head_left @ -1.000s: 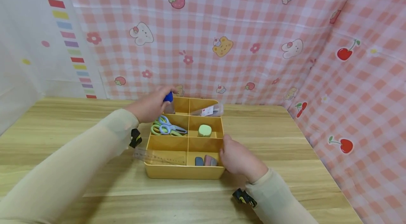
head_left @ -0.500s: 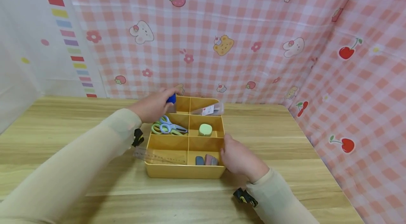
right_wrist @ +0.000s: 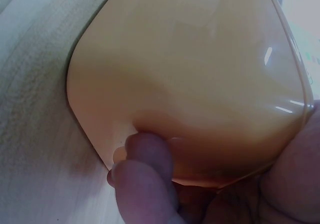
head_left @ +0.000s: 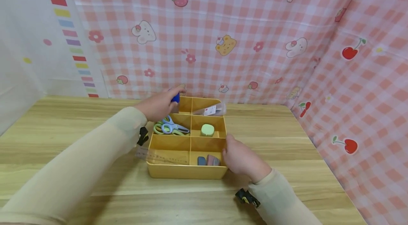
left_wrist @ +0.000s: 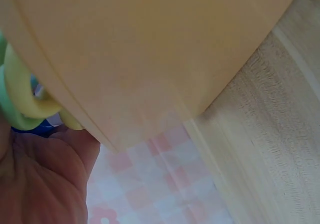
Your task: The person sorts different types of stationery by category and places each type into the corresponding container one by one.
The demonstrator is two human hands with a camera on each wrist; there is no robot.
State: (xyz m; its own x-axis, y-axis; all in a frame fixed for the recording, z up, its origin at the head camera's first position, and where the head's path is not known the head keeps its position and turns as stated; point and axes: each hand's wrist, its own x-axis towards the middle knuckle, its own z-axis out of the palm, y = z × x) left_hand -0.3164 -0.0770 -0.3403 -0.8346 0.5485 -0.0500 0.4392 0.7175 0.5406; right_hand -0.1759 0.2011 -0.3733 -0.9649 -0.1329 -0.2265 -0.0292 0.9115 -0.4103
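A yellow six-compartment organizer box (head_left: 188, 172) stands on the wooden table. At its back left compartment my left hand (head_left: 157, 106) grips an upright object with a blue top (head_left: 175, 98); the palm hides most of it, and its kind cannot be told. My right hand (head_left: 242, 157) holds the box's right side. Its fingers (right_wrist: 147, 156) press on the outer wall in the right wrist view. Just below my left hand lie blue and green-handled scissors (head_left: 170, 126) in the middle left compartment. A clear ruler (head_left: 162, 156) leans out over the front left rim.
Beside the scissors' compartment sits a rounded pale green block (head_left: 207, 130). A blue eraser-like block (head_left: 202, 161) and a pinkish one (head_left: 211, 160) lie front right. A clear labelled packet (head_left: 216, 110) pokes out at back right. Checked cloth (head_left: 204, 41) hangs behind the table (head_left: 271, 129).
My left hand has shifted slightly to the right along with the blue-topped object. My right hand and the box keep their places.
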